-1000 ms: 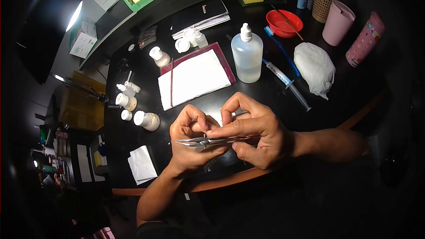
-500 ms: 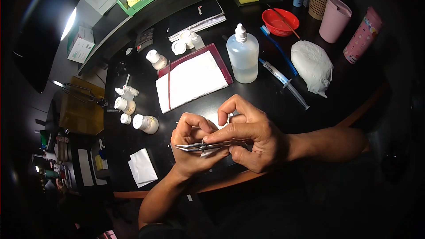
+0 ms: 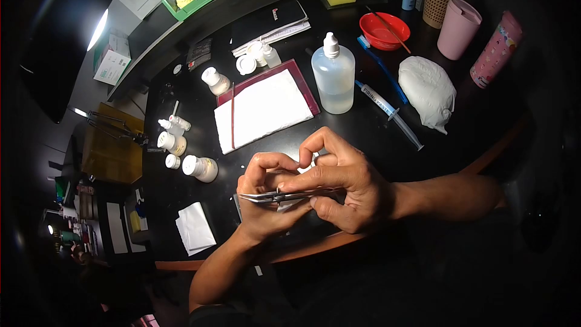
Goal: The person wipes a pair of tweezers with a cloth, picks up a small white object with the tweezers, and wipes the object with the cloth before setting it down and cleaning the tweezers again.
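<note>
My right hand [image 3: 345, 184] pinches a thin metal tool [image 3: 284, 195] between thumb and fingers, its narrow end pointing left across my other palm. My left hand [image 3: 263, 197] is curled beneath and around that tool, its fingertips close to the right hand's. Something small and white shows between the hands, too hidden to name. Beyond them lies a white paper sheet [image 3: 263, 109] on a dark red tray [image 3: 310, 98], with a thin brown stick [image 3: 233, 118] across its left side. A clear bottle [image 3: 334, 82] with a white cap stands right of the tray.
Small white-capped jars [image 3: 200, 169] stand on the left. Folded white paper [image 3: 195, 228] lies near the front edge. A syringe [image 3: 387, 109], blue toothbrush [image 3: 387, 72], white wrapped lump [image 3: 426, 92], red bowl [image 3: 381, 39] and pink cup [image 3: 458, 29] are on the right.
The hands and tool stay almost in place, with the left fingertips slightly higher and closer to the right hand's. The whole view has shifted slightly.
</note>
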Tool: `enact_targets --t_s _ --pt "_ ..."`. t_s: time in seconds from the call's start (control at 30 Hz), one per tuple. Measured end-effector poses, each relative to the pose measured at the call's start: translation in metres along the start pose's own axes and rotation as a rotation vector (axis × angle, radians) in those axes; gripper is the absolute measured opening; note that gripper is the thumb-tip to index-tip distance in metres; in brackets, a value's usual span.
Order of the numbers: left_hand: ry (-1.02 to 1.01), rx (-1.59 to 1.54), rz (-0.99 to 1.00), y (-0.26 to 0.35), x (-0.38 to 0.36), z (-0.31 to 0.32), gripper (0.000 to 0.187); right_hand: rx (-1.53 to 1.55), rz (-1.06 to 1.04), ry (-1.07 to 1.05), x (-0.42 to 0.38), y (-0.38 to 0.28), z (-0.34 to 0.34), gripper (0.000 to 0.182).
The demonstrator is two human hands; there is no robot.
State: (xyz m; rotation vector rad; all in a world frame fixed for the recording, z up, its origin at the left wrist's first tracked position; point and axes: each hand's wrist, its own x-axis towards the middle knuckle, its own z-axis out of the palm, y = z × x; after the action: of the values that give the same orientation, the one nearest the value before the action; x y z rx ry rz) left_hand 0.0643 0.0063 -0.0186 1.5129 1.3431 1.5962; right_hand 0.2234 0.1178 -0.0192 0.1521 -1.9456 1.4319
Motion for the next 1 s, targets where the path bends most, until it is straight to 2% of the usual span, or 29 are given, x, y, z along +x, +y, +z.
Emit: enact_targets --t_s 0.13,0.33,0.53,0.73,0.83,0.87,1.0 --pt "0.061 0.015 0.05 0.001 0.002 -0.004 0.053 -0.153 -0.034 -0.025 0.008 -0.007 -0.009 0.043" --pt "0.059 -0.001 0.034 0.001 0.004 -0.006 0.053 -0.153 -0.022 -0.004 0.008 -0.004 -0.011 0.039" --pt "0.064 -0.087 0.008 0.0 0.003 -0.007 0.053 -0.044 0.075 0.0 0.008 -0.014 -0.012 0.036" --pt "0.047 -0.097 0.036 0.002 0.005 -0.009 0.053 -0.13 -0.046 0.009 0.009 -0.01 -0.011 0.034" --pt "0.093 -0.098 0.069 -0.001 0.007 -0.013 0.053 -0.133 -0.017 0.031 0.009 -0.012 -0.014 0.033" --pt "0.148 -0.204 0.017 0.005 0.007 -0.012 0.052 -0.13 -0.001 0.035 0.01 -0.013 -0.016 0.033" --pt "0.174 -0.179 0.008 0.003 0.009 -0.02 0.055 -0.108 0.08 0.044 0.01 -0.018 -0.018 0.035"
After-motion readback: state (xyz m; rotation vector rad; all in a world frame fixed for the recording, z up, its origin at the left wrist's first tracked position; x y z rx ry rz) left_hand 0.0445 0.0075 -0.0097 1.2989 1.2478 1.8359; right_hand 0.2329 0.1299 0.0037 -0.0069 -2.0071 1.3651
